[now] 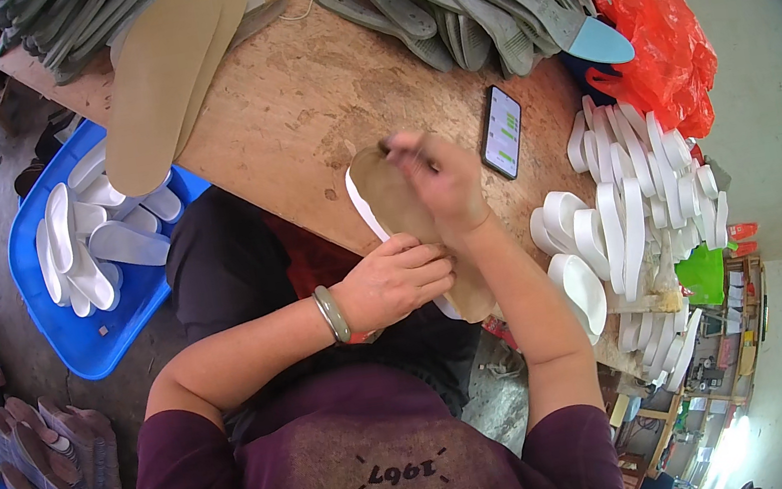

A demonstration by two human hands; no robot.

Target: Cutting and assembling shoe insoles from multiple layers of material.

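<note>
Your wooden worktable (296, 147) is the largest item, running from the far left to the right. A blue plastic tub (89, 355) sits low to the left, holding loose white shoe soles (61, 228). Grey sole-shaped pieces lie in two piles: one at the table's far right (476, 4), overlapping and pointing various ways, the other at the far left (67, 35). To the right, more white soles (623, 235) are crowded together, many standing on edge. A red plastic bag (662, 42) bulges beyond them, on the far right. Tan sole-shaped sheets (159, 82) overlap at the far left, overhanging the table edge.

The white-rimmed shoe sole (388, 189) with a tan top is at the table's near edge, in front of you; its near end juts out over your lap. Your left hand (398, 279) lies across its middle, fingers side by side and pressed together; thumb mostly hidden, so cannot tell whether it clamps. Your right hand (443, 184) is over the sole's far part, fingers curled, pinching a dark implement; exact kind unclear. A smartphone (502, 132) lies screen up to the right. Smaller: a pale bangle (331, 315) on your left wrist, then the dark implement (386, 146) itself, near the sole's far end.
</note>
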